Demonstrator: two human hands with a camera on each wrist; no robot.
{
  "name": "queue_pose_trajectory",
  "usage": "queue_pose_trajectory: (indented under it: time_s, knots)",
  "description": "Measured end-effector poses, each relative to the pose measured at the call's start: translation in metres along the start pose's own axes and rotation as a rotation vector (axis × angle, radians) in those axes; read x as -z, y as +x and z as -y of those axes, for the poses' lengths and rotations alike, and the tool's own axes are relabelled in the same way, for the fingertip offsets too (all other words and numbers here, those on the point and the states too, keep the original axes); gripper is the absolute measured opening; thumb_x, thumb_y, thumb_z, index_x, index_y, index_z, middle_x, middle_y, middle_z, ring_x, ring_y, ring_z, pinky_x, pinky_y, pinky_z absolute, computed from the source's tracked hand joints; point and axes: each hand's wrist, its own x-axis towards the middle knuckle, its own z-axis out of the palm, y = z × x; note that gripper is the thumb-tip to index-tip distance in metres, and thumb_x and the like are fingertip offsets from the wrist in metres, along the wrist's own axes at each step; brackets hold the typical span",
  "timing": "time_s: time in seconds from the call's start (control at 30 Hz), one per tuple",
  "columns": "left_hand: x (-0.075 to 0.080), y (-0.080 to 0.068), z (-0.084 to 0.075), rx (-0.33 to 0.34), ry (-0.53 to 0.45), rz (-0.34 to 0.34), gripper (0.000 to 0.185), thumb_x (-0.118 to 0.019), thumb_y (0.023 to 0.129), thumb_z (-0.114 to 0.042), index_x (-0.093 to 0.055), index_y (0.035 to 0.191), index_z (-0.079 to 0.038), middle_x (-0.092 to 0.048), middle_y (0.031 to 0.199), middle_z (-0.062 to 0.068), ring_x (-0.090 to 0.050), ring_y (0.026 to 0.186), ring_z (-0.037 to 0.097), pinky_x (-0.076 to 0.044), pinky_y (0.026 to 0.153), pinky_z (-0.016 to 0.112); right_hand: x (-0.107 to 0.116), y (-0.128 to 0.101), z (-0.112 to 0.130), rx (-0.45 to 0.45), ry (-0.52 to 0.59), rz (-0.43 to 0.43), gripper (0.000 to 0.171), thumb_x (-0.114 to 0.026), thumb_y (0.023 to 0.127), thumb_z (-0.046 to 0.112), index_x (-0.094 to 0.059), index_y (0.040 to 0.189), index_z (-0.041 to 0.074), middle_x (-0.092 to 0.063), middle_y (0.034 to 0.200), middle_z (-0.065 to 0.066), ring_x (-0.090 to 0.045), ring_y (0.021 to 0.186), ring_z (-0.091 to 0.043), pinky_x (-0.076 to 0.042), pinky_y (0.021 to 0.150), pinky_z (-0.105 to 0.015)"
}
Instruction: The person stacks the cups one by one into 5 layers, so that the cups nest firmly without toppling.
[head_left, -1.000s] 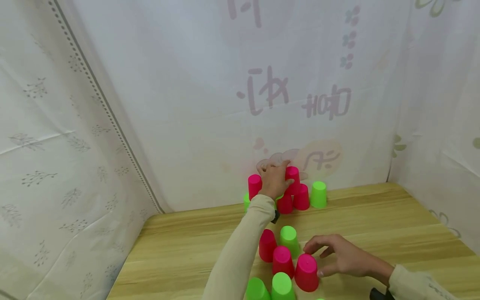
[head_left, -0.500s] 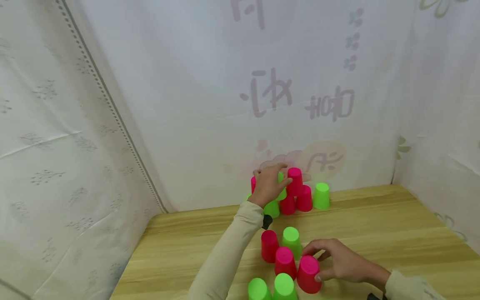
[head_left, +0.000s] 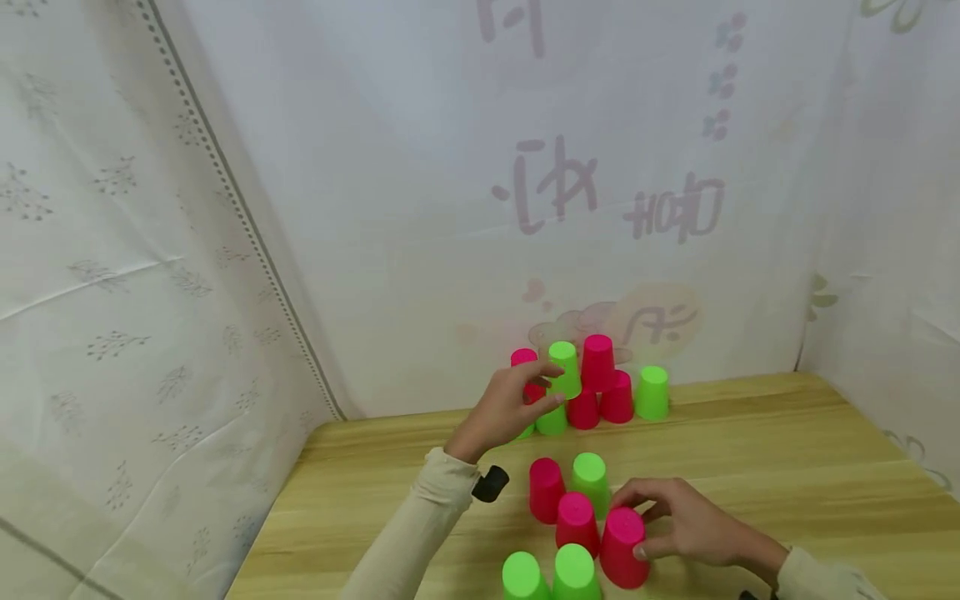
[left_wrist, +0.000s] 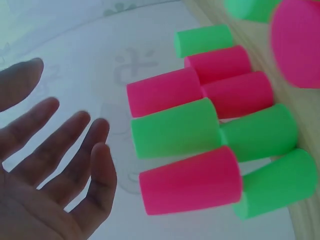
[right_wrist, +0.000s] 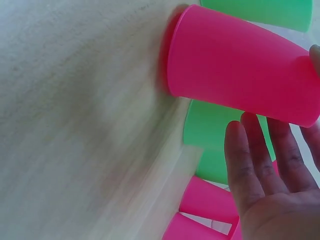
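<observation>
My left hand point(head_left: 512, 408) reaches with spread fingers beside the back row of upturned cups, holding nothing; in the left wrist view a gap separates its fingertips from them. The upper tier there is a pink cup point(left_wrist: 191, 182), a green cup point(left_wrist: 175, 129) and another pink cup point(head_left: 597, 363), standing on a lower row of green and pink cups. Nearer the front, my right hand point(head_left: 693, 523) holds an upturned pink cup point(head_left: 625, 550) near its top, thumb on one side and fingers on the other. Left of it stands another pink cup point(head_left: 577, 523).
A green cup point(head_left: 591, 482) and a pink cup point(head_left: 547, 490) stand just behind the right hand's cup. Two green cups point(head_left: 522, 577) are at the front edge of view. The wooden table point(head_left: 360, 492) is bordered by a patterned cloth backdrop point(head_left: 405, 250).
My left hand has drawn back from the upper tier, leftward and toward me, uncovering the green cup there. My right hand has closed its thumb and fingers onto the pink cup. The head view has shifted slightly.
</observation>
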Motion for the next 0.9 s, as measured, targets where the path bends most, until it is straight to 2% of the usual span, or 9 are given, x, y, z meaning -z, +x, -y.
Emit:
queue_pose_trajectory:
  time_s: [0.17, 0.4, 0.57, 0.7, 0.8, 0.9]
  knots:
    - [0.001, -0.039, 0.001, 0.01, -0.034, 0.052, 0.034, -0.068, 0.096, -0.023, -0.064, 0.128, -0.013, -0.07, 0.124, 0.001, -0.068, 0.111, 0.022, -0.056, 0.084, 0.028, 0.003, 0.001, 0.003, 0.008, -0.016, -0.016, 0.039, -0.072, 0.09, 0.013, -0.059, 0.126, 0.004, -0.066, 0.122, -0.01, -0.063, 0.112, -0.005, -0.058, 0.089, -0.025]
    - [-0.005, -0.085, 0.016, 0.072, -0.136, 0.088, 0.03, -0.067, 0.097, -0.027, -0.066, 0.125, -0.016, -0.073, 0.12, 0.002, -0.07, 0.108, 0.016, -0.053, 0.081, 0.023, 0.009, 0.003, 0.003, 0.014, -0.064, -0.035, 0.038, -0.073, 0.09, 0.014, -0.059, 0.125, 0.007, -0.066, 0.121, -0.004, -0.064, 0.112, -0.005, -0.058, 0.089, -0.026]
    - [-0.013, -0.109, 0.027, 0.12, -0.193, 0.125, 0.031, -0.065, 0.098, -0.03, -0.066, 0.126, -0.015, -0.073, 0.119, 0.004, -0.068, 0.106, 0.01, -0.052, 0.08, 0.022, 0.016, 0.002, 0.003, 0.037, -0.108, -0.062, 0.037, -0.073, 0.09, 0.014, -0.06, 0.124, 0.009, -0.067, 0.119, -0.002, -0.065, 0.11, -0.006, -0.058, 0.088, -0.026]
    - [-0.018, -0.126, 0.032, 0.144, -0.248, 0.146, 0.031, -0.064, 0.098, -0.034, -0.066, 0.125, -0.018, -0.073, 0.119, 0.001, -0.069, 0.108, 0.016, -0.053, 0.08, 0.022, 0.023, 0.002, 0.005, 0.028, -0.125, -0.086, 0.037, -0.074, 0.09, 0.015, -0.06, 0.123, 0.009, -0.067, 0.118, -0.002, -0.065, 0.11, -0.005, -0.058, 0.087, -0.027]
    - [-0.022, -0.138, 0.036, 0.145, -0.303, 0.17, 0.032, -0.065, 0.098, -0.034, -0.065, 0.126, -0.019, -0.071, 0.122, 0.001, -0.068, 0.113, 0.022, -0.054, 0.083, 0.023, 0.029, 0.003, 0.006, 0.01, -0.125, -0.097, 0.036, -0.074, 0.09, 0.016, -0.06, 0.123, 0.01, -0.067, 0.118, -0.005, -0.065, 0.109, -0.004, -0.059, 0.086, -0.027]
    - [-0.028, -0.149, 0.04, 0.132, -0.349, 0.203, 0.036, -0.066, 0.097, -0.032, -0.063, 0.13, -0.018, -0.069, 0.127, -0.001, -0.065, 0.117, 0.019, -0.055, 0.087, 0.026, 0.037, 0.005, 0.009, -0.008, -0.128, -0.112, 0.037, -0.074, 0.09, 0.017, -0.06, 0.123, 0.01, -0.067, 0.119, -0.008, -0.064, 0.108, -0.003, -0.059, 0.085, -0.027]
